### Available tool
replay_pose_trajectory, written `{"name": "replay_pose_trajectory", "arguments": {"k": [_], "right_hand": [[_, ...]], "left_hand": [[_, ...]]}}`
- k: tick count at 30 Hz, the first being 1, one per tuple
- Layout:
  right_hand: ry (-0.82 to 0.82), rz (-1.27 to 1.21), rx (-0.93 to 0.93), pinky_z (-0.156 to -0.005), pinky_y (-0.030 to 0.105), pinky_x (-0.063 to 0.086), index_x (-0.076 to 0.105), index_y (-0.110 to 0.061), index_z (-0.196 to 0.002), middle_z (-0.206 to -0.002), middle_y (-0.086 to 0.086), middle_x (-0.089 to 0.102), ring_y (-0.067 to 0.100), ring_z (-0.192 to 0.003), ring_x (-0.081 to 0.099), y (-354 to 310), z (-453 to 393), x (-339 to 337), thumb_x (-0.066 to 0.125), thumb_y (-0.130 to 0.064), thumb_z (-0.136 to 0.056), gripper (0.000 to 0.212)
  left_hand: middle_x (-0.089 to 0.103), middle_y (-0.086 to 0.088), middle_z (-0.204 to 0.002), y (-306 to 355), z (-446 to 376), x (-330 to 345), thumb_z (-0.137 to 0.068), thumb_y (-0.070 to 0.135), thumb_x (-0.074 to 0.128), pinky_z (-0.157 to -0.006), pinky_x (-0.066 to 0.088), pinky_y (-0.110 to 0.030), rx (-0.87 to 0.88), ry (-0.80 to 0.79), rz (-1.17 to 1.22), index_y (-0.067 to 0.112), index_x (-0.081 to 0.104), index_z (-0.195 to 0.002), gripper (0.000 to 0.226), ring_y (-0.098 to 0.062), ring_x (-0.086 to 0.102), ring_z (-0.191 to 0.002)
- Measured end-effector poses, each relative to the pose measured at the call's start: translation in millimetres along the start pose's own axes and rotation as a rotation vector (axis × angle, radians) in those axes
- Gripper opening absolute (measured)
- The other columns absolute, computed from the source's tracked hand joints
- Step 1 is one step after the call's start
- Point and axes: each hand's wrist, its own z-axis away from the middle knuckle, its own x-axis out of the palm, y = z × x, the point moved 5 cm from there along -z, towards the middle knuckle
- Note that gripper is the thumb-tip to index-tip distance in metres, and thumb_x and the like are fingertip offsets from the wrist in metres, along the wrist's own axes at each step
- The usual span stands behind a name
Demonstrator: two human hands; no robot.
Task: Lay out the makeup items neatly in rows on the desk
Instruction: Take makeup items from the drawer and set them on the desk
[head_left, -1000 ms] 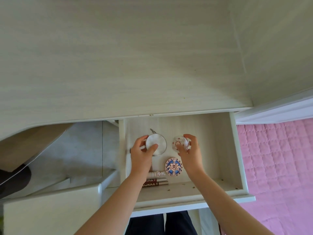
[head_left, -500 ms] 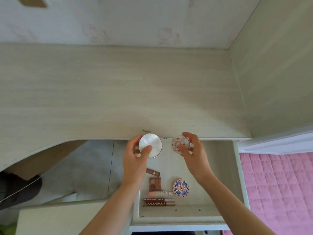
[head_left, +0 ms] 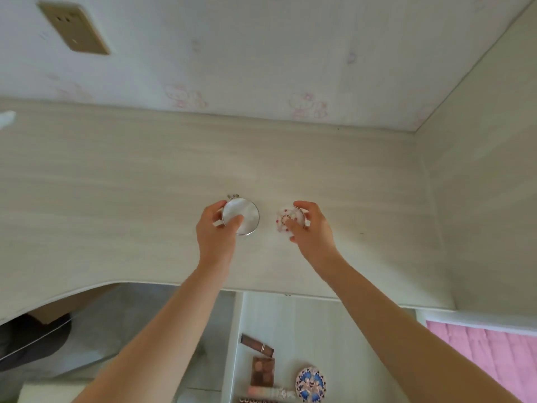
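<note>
Head view shows the task barely begun. The left hand (head_left: 216, 231) grips a round pearly compact (head_left: 242, 217) by its edge, thumb on its face, and the right hand (head_left: 312, 228) pinches a smaller round white compact with red dots (head_left: 286, 222). Both are over the middle of the tabletop (head_left: 116, 184), side by side with a gap between them; whether they already touch the surface cannot be told. If set down as they are, they would start a first row.

Nothing else of the makeup lies on the tabletop. Most of it is left in the open drawer (head_left: 319, 321) at the near edge: a brown lipstick tube (head_left: 257, 343), a small eyeshadow palette (head_left: 262, 371) just nearer than it, a round blue patterned compact (head_left: 310, 383) to the right of the palette, a pale tube (head_left: 270, 391), and a dark tube (head_left: 255, 400) cut off by the frame edge. By this showing, at least five items remain to be carried up and lined beside the first two.
</note>
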Motion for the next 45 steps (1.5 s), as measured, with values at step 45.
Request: {"name": "replay_pose_trajectory", "arguments": {"k": [45], "right_hand": [[-0.038, 0.796, -0.4, -0.093, 0.036, 0.047, 0.028, -0.011, -0.145, -0.137, 0.01, 0.036, 0.028, -0.122, 0.04, -16, -79, 66, 0.052, -0.034, -0.095, 0.061]], "left_hand": [[0.035, -0.007, -0.151, -20, -73, 33, -0.092, 0.02, 0.061, -0.107, 0.033, -0.035, 0.577, -0.203, -0.876, 0.01, 0.044, -0.14, 0.052, -0.03, 0.025, -0.14]]}}
